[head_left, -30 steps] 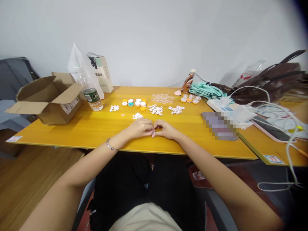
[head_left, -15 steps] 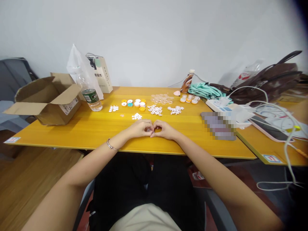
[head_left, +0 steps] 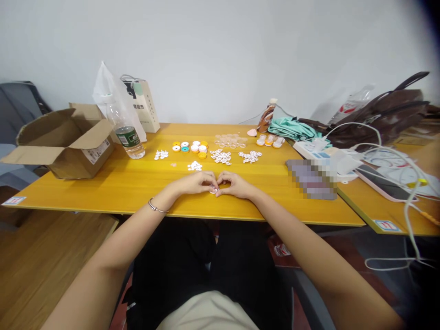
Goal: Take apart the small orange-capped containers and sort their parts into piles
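My left hand (head_left: 198, 182) and my right hand (head_left: 235, 185) meet over the near part of the table, fingertips almost touching. Between them is a small white round piece (head_left: 213, 190), pinched at its edges and partly covered by the fingers. Just beyond my left hand lies a pile of small white pieces (head_left: 195, 166). Farther back are white openwork parts (head_left: 220, 156), a second group of such parts (head_left: 250, 157), small white knobbed pieces (head_left: 161, 155), and orange, white and teal round parts (head_left: 195, 148).
Clear round covers (head_left: 231, 140) and orange-and-white assemblies (head_left: 270, 140) lie at the back. A cardboard box (head_left: 79, 158) and a water bottle (head_left: 129, 137) stand left. To the right are a pixelated flat object (head_left: 311, 179), a power strip (head_left: 316, 155) with cables, and a brown bag (head_left: 385, 114).
The small white piece shows more clearly between my fingertips, and my left fingers have shifted slightly over it. The whole view has moved a little.
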{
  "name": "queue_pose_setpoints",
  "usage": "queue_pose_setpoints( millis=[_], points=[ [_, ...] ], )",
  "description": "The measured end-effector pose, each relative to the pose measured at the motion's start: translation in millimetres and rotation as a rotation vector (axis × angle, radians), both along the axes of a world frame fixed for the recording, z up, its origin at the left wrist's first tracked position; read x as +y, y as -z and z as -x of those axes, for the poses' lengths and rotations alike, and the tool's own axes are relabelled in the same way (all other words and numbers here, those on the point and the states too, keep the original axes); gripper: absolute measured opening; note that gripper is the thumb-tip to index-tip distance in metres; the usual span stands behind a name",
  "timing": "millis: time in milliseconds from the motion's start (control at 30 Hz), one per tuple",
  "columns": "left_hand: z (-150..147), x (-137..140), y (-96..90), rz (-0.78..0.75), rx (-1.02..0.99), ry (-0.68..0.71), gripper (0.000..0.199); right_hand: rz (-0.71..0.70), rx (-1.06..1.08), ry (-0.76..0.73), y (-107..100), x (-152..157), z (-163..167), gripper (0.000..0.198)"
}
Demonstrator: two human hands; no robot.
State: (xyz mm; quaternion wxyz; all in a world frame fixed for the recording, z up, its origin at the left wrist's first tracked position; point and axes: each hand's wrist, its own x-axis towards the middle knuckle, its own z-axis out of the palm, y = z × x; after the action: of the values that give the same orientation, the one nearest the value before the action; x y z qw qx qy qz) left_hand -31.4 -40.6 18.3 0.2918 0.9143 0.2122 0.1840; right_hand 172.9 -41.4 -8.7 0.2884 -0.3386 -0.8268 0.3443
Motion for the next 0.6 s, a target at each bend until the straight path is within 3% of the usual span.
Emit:
queue_pose_setpoints(
  millis=[200,600],
  points=[
    [-0.3,-1.6,0.2,0.025,-0.086,-0.044,0.013,-0.021,-0.006,-0.023,0.8,0.8,-0.5,0.030],
    [5.3,3.4,-8.9,0.226,-0.414,-0.384,0.021,-0.063,-0.018,-0.019,0.1,-2.3,-1.4,0.034]
  ],
)
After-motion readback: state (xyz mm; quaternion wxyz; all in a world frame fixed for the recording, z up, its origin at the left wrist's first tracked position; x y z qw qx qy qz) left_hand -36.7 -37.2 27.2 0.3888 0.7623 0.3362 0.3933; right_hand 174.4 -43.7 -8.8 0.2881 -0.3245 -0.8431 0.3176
